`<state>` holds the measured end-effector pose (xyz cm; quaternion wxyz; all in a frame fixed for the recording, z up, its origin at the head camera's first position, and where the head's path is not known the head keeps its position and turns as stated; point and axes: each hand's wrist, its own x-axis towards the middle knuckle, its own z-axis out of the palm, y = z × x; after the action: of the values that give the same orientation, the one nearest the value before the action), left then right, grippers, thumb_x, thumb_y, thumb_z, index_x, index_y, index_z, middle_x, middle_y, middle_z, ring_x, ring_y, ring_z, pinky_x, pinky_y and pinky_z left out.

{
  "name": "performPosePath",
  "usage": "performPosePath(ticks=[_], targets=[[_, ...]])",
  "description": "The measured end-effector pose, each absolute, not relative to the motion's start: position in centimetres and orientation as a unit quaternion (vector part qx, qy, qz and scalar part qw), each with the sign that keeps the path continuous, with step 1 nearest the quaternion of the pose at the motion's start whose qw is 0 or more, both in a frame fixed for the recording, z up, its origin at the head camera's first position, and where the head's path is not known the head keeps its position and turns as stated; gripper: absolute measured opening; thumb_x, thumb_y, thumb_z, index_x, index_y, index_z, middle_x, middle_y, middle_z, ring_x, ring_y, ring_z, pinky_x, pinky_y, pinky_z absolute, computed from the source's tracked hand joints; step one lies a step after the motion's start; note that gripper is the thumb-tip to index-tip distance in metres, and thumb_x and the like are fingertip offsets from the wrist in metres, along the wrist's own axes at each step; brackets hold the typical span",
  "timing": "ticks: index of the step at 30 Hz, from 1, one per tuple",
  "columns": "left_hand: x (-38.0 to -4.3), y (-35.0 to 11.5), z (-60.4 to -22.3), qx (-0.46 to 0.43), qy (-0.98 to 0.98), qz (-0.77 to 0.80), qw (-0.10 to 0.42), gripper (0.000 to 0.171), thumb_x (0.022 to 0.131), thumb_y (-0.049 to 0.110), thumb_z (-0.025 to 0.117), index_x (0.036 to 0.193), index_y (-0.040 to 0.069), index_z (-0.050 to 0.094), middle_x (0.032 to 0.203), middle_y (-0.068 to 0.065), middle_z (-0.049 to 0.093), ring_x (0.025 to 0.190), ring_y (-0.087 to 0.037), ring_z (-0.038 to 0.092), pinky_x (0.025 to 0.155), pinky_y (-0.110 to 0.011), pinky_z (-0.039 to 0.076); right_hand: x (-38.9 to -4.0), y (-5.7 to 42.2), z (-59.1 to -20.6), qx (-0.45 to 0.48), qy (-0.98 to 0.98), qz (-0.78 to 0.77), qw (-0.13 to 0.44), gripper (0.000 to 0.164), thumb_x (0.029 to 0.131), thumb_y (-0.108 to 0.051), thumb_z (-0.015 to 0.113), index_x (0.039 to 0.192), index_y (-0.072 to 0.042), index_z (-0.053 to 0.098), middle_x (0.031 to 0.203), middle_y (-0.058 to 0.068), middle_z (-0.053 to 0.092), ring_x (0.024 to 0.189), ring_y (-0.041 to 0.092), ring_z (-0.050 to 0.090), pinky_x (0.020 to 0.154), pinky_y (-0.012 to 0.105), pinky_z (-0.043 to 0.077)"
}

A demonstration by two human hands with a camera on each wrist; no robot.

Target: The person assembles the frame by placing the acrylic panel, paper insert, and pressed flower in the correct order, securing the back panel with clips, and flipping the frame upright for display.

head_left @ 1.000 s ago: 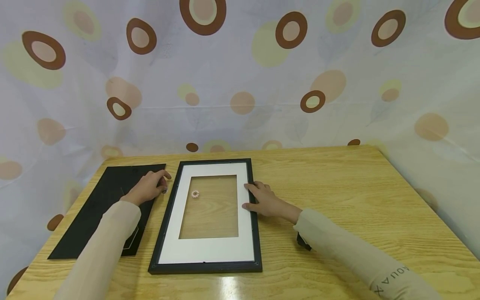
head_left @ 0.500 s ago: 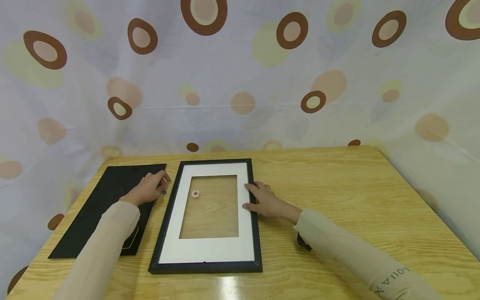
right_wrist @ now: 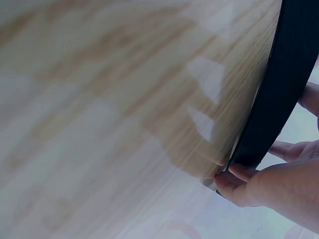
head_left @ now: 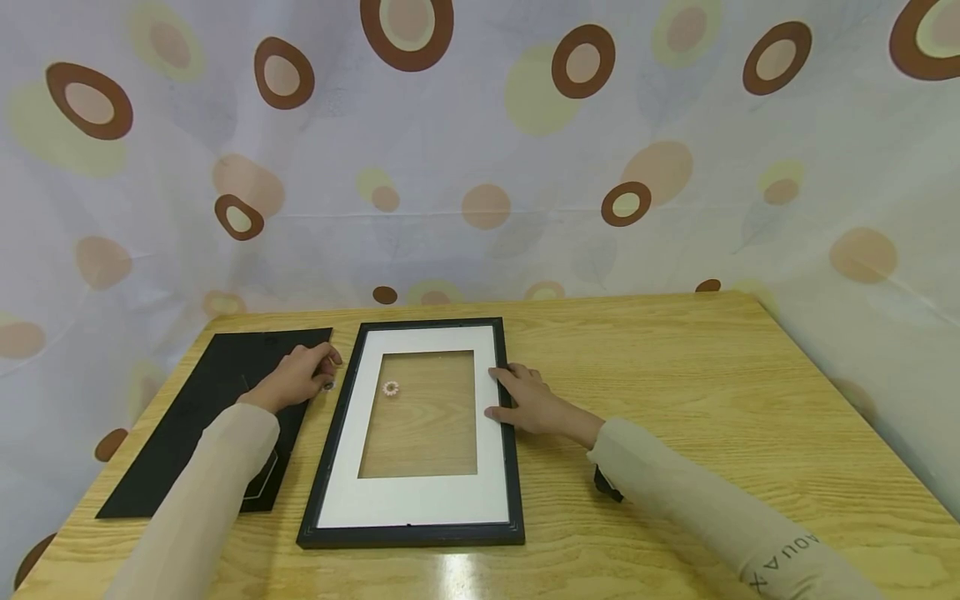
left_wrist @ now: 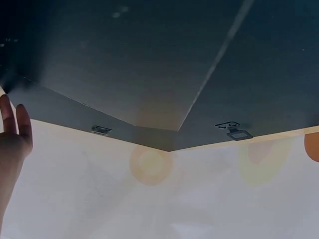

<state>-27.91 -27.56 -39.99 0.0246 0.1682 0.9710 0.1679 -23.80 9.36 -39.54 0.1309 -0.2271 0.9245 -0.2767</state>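
A black picture frame (head_left: 411, 537) with a white mat (head_left: 412, 502) lies on the table, wood showing through its window. A small pinkish-white flower (head_left: 390, 388) sits at the window's upper left. My right hand (head_left: 531, 402) holds the frame's right side, finger and thumb reaching onto the mat; the right wrist view shows fingers along the black edge. Left of the frame lies a black backing board (head_left: 217, 400), with metal clips in the left wrist view. Over its right edge, my left hand (head_left: 294, 375) curls its fingers and pinches a small round thing with a pale rim (head_left: 328, 386).
The wooden table (head_left: 645, 358) extends right of the frame and ends at a patterned cloth (head_left: 480, 150) behind. A small black object (head_left: 607, 485) shows beneath the right sleeve. My left forearm crosses the backing board.
The left fingers have shifted very slightly, and the small round thing below them shows more plainly. The right hand, frame and flower keep their places.
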Motion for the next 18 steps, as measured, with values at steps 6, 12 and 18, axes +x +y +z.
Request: performPosePath(ticks=[6, 12, 18], targets=[[-27.83, -27.32, -39.9, 0.171, 0.971, 0.163, 0.024, 0.019, 0.086, -0.004, 0.056, 0.103, 0.004, 0.056, 0.085, -0.005, 0.062, 0.086, -0.025, 0.053, 0.079, -0.047, 0.041, -23.71, 9.38, -39.51, -0.23, 0.924, -0.277, 0.129, 0.063, 0.09, -0.029, 0.057, 0.141, -0.003, 0.031, 0.143, 0.03, 0.022, 0.131, 0.047, 0.023, 0.102, 0.06, 0.027], [-27.21, -27.05, -39.66, 0.185, 0.97, 0.156, 0.021, 0.017, 0.086, -0.002, 0.056, 0.101, 0.007, 0.055, 0.08, -0.001, 0.059, 0.087, -0.026, 0.048, 0.081, -0.048, 0.035, -23.75, 9.47, -39.72, -0.233, 0.923, -0.275, 0.132, 0.064, 0.091, -0.029, 0.057, 0.142, -0.003, 0.03, 0.144, 0.031, 0.022, 0.131, 0.048, 0.022, 0.102, 0.06, 0.027], [-27.25, -27.01, -39.73, 0.166, 0.975, 0.143, 0.044, 0.018, 0.087, -0.001, 0.055, 0.103, 0.007, 0.054, 0.082, -0.003, 0.056, 0.087, -0.026, 0.045, 0.08, -0.047, 0.032, -23.84, 9.45, -39.78, -0.231, 0.925, -0.272, 0.132, 0.064, 0.091, -0.03, 0.057, 0.142, -0.004, 0.03, 0.144, 0.03, 0.022, 0.132, 0.047, 0.021, 0.102, 0.06, 0.027]])
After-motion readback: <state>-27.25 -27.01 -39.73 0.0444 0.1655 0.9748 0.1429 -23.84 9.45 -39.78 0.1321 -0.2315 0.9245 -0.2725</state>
